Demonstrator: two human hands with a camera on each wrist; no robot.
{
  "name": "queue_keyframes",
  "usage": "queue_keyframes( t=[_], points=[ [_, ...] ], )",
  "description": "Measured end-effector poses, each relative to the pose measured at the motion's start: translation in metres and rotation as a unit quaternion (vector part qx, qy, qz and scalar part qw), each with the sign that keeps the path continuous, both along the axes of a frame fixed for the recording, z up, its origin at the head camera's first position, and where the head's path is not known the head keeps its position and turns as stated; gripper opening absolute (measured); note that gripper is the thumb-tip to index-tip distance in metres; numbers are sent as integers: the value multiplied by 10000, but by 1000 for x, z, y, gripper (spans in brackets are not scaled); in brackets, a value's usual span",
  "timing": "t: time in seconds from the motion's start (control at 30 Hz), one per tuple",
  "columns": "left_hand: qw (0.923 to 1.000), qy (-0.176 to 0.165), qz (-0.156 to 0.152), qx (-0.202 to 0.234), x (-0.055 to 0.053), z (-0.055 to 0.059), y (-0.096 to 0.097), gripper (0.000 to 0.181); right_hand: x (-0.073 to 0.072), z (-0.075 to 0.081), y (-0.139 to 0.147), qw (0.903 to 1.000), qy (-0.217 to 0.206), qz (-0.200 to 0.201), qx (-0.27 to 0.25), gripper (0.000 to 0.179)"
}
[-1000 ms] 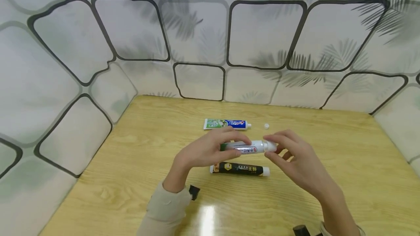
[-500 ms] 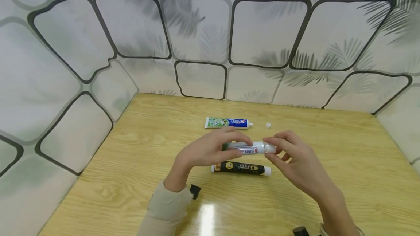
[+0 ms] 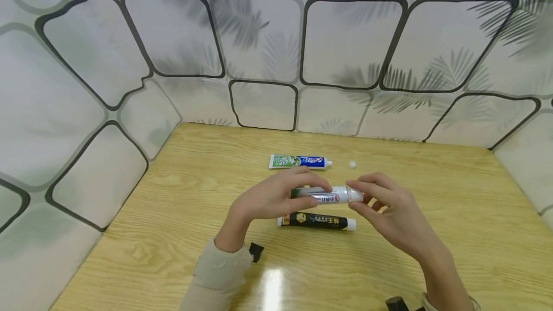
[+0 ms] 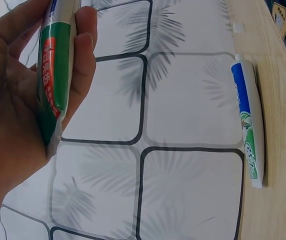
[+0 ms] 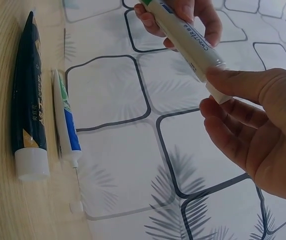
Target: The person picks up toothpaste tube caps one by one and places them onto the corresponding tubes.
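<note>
In the head view my left hand [image 3: 274,197] grips a white and green toothpaste tube [image 3: 341,195], held sideways above the table. The tube's green tail [image 4: 57,75] lies along the palm in the left wrist view. My right hand [image 3: 393,208] pinches the white cap [image 5: 218,93] at the tube's other end between thumb and fingers. Cap and tube are in line, end to end. Nearer to me than the held tube lies a black toothpaste tube [image 3: 321,221] with its white cap on.
Beyond the hands, a green and blue toothpaste tube [image 3: 298,161] lies uncapped on the wooden table [image 3: 194,181]. A small white cap [image 3: 352,164] is just right of its nozzle. Patterned panels [image 3: 263,37] stand along the table's back and sides.
The cap in my right hand was slightly tilted on the tube's end a second ago and is straighter against it now. Both hands keep nearly the same place.
</note>
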State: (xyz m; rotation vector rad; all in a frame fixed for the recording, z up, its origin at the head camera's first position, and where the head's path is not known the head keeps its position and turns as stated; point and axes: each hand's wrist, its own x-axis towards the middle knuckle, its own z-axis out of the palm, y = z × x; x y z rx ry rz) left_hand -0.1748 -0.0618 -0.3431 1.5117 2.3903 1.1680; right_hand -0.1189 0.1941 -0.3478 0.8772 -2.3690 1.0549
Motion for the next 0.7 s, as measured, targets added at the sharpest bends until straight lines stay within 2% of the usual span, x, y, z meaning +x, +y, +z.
queue_keyframes(
  t=[0.43,0.7],
  points=[
    [9999,-111,-39,-32,-1,0,-1,28,-3,-4,3,9991,-237,353,-11,48],
    [9999,-66,-38,66,-1,1,-1,28,-4,-7,5,9950,-655,744,-144,48]
  ],
)
